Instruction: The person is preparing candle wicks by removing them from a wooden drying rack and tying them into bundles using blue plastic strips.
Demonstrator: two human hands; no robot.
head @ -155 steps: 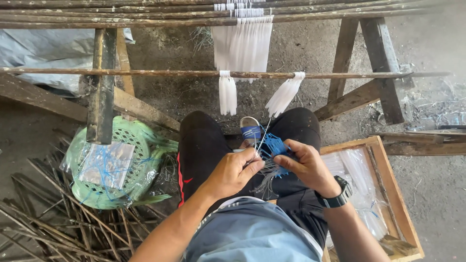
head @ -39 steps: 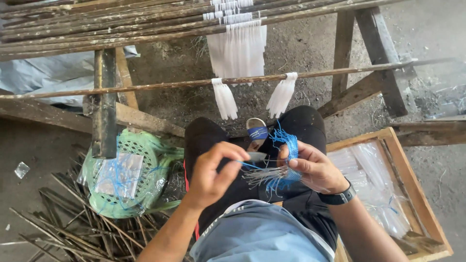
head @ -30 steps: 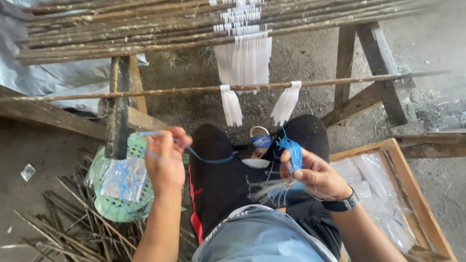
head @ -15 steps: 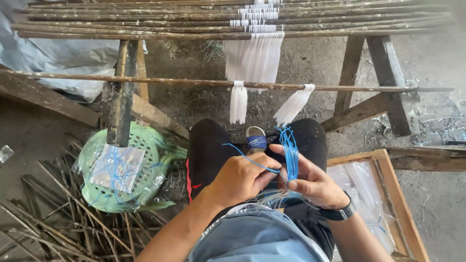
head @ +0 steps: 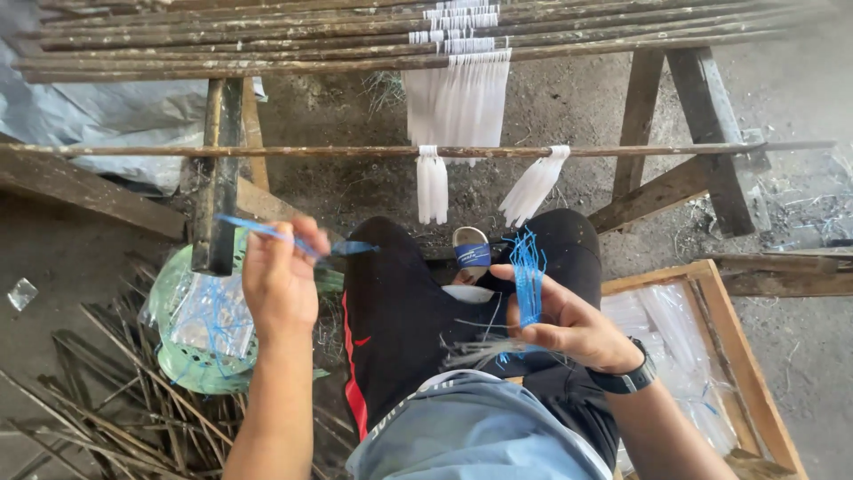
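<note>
My left hand [head: 281,281] is raised out to the left over my knee, pinching a single blue plastic string [head: 293,238] that trails to the right. Over my lap, my right hand [head: 569,322] grips a bunch of blue strings [head: 528,276] standing upright, together with a bundle of thin clear plastic tubes [head: 480,349] that fans out to the left. Two white bundles [head: 432,184] hang tied on a thin stick [head: 267,150] just beyond my knees.
A rack of long sticks [head: 267,40] on wooden trestles spans the top, with more white bundles hanging. A green plastic basket [head: 182,356] with a bag of blue strings sits at left among loose sticks. A wooden crate [head: 746,356] of clear tubes stands at right.
My left hand has pulled away from the right hand, up and to the left, drawing one blue string out. The right hand keeps its bundle in place.
</note>
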